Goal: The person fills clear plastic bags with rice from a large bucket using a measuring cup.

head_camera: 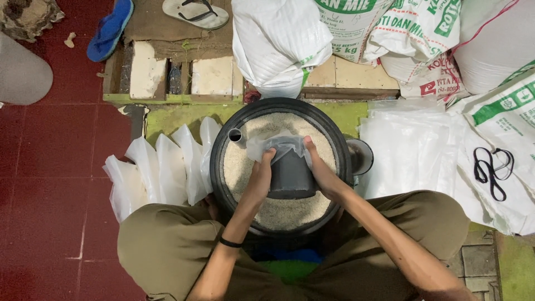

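A round black tub (218, 161) full of white rice (290, 212) stands between my knees. Over the rice I hold a dark grey cylindrical cup (290, 177) with a clear plastic bag (277, 145) pulled over its mouth. My left hand (260, 177) grips the cup's left side and the bag's edge. My right hand (320, 171) grips the right side and the bag's other edge. A small metal tube (236, 135) lies at the tub's upper left rim.
Several filled clear bags (159, 170) lean left of the tub. A stack of flat empty bags (409, 150) lies to the right, with black rubber bands (491, 167) on it. Big white sacks (390, 33) sit behind. Sandals (195, 12) lie on the red floor side.
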